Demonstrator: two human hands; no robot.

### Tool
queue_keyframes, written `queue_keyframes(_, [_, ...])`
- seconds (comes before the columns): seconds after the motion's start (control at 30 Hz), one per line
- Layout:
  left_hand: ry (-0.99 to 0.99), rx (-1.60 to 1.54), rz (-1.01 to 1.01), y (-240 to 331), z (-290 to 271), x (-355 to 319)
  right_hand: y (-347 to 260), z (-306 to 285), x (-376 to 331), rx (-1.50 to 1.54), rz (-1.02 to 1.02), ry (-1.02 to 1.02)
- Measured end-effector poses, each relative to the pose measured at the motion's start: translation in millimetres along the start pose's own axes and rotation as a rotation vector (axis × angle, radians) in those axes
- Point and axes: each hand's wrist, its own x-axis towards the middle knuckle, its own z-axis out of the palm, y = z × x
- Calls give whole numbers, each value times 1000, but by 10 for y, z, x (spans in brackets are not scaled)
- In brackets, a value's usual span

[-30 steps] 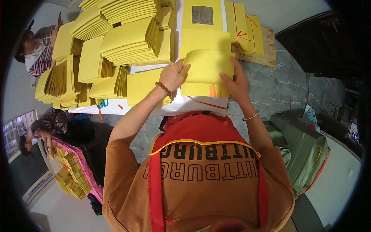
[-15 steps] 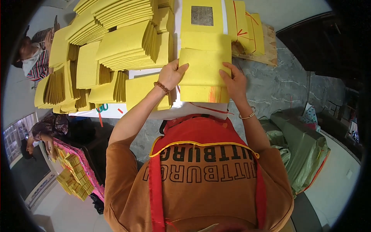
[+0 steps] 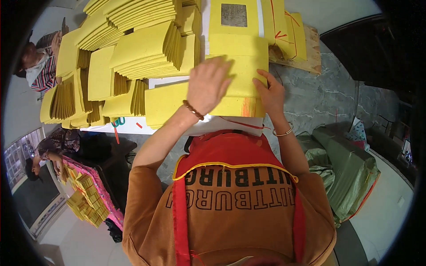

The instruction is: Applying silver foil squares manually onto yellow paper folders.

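A stack of yellow paper (image 3: 248, 71) lies in front of me, its near end marked with orange streaks. My left hand (image 3: 207, 84) is over the stack's left edge, fingers stretched out and slightly blurred; whether it touches the paper I cannot tell. At the opposite edge my right hand (image 3: 270, 93) grips the yellow paper, thumb and forefinger on its top face and the other fingers partly hidden along the side. Beyond is a yellow sheet with a dark grey square (image 3: 234, 15). Left of my left hand lies another yellow pile (image 3: 166, 102).
Folded yellow paper bundles (image 3: 142, 51) crowd the table's left side. Red-tied bundles (image 3: 290, 35) rest on a wooden board (image 3: 313, 48) at the right. Green wrapped packages (image 3: 344, 164) stand on the right. Two people are at the left, one beside a pink-edged tray (image 3: 100, 188) of small yellow bundles.
My left hand has let go of the paper's left edge and moved over the stack, its fingers now stretched out. The right hand stays at the right edge.
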Motion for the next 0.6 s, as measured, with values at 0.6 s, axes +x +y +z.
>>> queue_keyframes(0.6, [-151,136,183,8,409,-170,-78,18,-505,-855,-570,-202])
